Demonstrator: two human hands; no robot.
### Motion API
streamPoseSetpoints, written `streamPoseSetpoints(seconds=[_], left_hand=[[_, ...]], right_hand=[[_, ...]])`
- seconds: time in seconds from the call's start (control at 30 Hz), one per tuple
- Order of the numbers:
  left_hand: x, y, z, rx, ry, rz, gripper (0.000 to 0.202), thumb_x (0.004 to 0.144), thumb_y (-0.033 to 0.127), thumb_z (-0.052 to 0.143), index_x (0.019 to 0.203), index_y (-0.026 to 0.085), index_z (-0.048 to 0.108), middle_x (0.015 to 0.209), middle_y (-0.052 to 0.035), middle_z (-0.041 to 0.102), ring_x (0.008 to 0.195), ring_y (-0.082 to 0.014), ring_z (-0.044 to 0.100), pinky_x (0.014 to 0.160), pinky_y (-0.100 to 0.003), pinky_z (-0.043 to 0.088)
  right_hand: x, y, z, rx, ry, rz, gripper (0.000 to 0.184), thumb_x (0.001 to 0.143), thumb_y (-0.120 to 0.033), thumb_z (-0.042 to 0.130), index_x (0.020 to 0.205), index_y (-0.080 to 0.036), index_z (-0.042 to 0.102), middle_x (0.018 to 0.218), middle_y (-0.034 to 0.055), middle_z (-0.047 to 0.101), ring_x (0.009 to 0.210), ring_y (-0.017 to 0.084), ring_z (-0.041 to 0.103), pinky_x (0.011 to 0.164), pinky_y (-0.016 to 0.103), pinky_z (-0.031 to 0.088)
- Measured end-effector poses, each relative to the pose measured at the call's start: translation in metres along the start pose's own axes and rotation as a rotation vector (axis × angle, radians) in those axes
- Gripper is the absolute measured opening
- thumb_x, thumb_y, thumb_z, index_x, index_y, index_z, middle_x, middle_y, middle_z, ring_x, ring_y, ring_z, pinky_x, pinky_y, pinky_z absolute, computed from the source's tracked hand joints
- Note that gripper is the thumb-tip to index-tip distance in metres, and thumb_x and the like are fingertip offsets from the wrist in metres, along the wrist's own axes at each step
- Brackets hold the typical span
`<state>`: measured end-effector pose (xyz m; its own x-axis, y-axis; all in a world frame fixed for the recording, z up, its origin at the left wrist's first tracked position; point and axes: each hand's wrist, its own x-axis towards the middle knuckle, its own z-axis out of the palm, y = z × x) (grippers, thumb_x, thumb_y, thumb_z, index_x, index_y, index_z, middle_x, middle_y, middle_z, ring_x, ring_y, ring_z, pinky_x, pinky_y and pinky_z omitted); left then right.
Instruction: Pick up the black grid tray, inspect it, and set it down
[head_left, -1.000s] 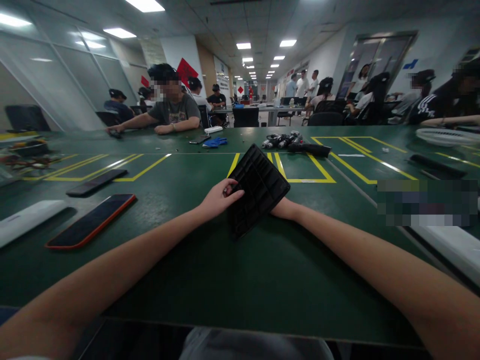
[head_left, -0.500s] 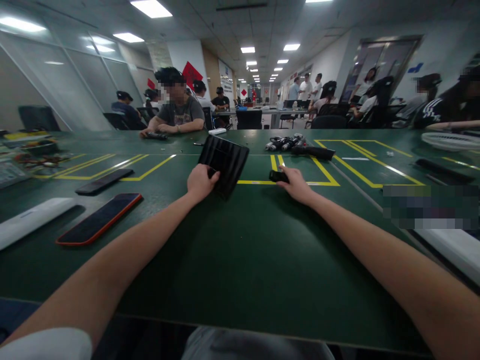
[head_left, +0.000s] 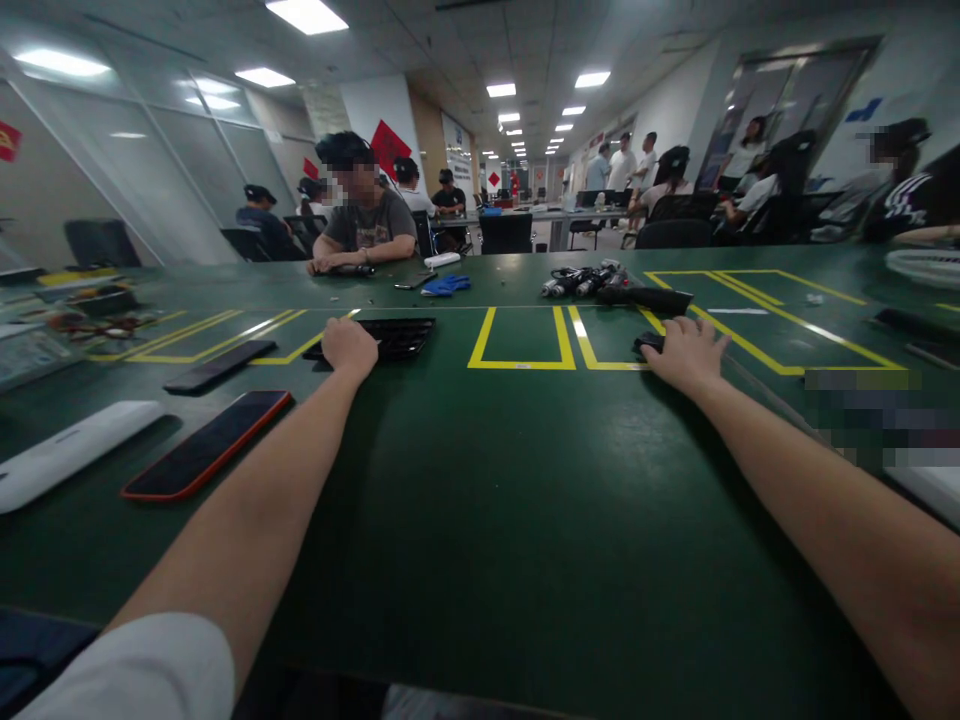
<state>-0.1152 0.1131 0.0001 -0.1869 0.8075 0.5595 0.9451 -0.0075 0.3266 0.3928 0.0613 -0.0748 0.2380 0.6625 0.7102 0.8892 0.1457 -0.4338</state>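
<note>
A black ribbed tray (head_left: 394, 336) lies flat on the green table (head_left: 495, 480), left of a yellow-taped rectangle. My left hand (head_left: 349, 347) rests on its near left corner with the fingers curled over the edge. My right hand (head_left: 686, 353) lies far to the right on the table, fingers closed over a small black part (head_left: 646, 344) that shows just past the fingertips. Beyond it lie a black power tool (head_left: 645, 297) and a cluster of several dark and silver parts (head_left: 581, 280).
A red-edged phone (head_left: 210, 441), a black phone (head_left: 220, 365) and a white bar (head_left: 71, 463) lie at the left. Blue gloves (head_left: 445, 285) sit further back. A seated person (head_left: 364, 215) leans on the far edge. Other people sit at the right and behind.
My left hand carried the black tray leftward and laid it flat. My right hand let go of it, took a small black part and slid it right.
</note>
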Motion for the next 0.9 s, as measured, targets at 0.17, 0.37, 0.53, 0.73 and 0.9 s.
streamPoseSetpoints(seconds=[0.17, 0.37, 0.53, 0.73, 0.9], left_hand=[[-0.041, 0.027, 0.002, -0.097, -0.100, 0.263, 0.041, 0.076, 0.006, 0.034, 0.111, 0.006, 0.057, 0.109, -0.0119, 0.061, 0.103, -0.0203, 0.054, 0.090, -0.034, 0.041], [-0.070, 0.051, 0.011, -0.078, -0.523, 0.602, 0.046, 0.079, 0.007, 0.032, 0.114, 0.014, 0.060, 0.125, -0.0067, 0.059, 0.119, -0.0173, 0.050, 0.105, -0.033, 0.036], [-0.077, 0.057, -0.001, -0.021, -0.441, 0.650, 0.039, 0.087, 0.022, 0.037, 0.118, 0.009, 0.056, 0.128, -0.0124, 0.056, 0.123, -0.0211, 0.047, 0.106, -0.037, 0.034], [-0.120, 0.091, -0.025, -0.133, -0.539, 1.002, 0.032, 0.092, 0.029, 0.038, 0.110, 0.014, 0.060, 0.122, -0.0092, 0.059, 0.113, -0.0189, 0.054, 0.098, -0.035, 0.042], [-0.127, 0.100, -0.027, -0.212, -0.552, 1.033, 0.028, 0.092, 0.025, 0.039, 0.106, 0.014, 0.061, 0.117, -0.0099, 0.061, 0.108, -0.0189, 0.055, 0.095, -0.034, 0.043]], right_hand=[[-0.029, -0.087, -0.016, -0.100, -0.230, -0.229, 0.039, 0.080, -0.031, 0.052, 0.117, -0.018, 0.053, 0.131, 0.0201, 0.048, 0.128, 0.044, 0.032, 0.103, 0.072, 0.011], [-0.063, -0.175, -0.012, -0.045, -0.732, -0.450, 0.050, 0.090, -0.043, 0.035, 0.126, -0.012, 0.050, 0.133, 0.0172, 0.049, 0.124, 0.032, 0.044, 0.105, 0.054, 0.032], [-0.056, -0.176, -0.013, -0.013, -0.753, -0.458, 0.053, 0.091, -0.044, 0.031, 0.129, -0.011, 0.047, 0.132, 0.0149, 0.051, 0.122, 0.027, 0.046, 0.104, 0.043, 0.037], [-0.021, -0.111, -0.025, -0.270, -0.311, -0.283, 0.045, 0.087, -0.030, 0.037, 0.125, -0.008, 0.049, 0.128, 0.0162, 0.052, 0.124, 0.031, 0.040, 0.108, 0.052, 0.024], [-0.011, -0.051, -0.042, -0.527, -0.294, 0.077, 0.054, 0.084, -0.042, 0.040, 0.129, -0.012, 0.043, 0.139, 0.0165, 0.041, 0.128, 0.039, 0.032, 0.102, 0.064, 0.022]])
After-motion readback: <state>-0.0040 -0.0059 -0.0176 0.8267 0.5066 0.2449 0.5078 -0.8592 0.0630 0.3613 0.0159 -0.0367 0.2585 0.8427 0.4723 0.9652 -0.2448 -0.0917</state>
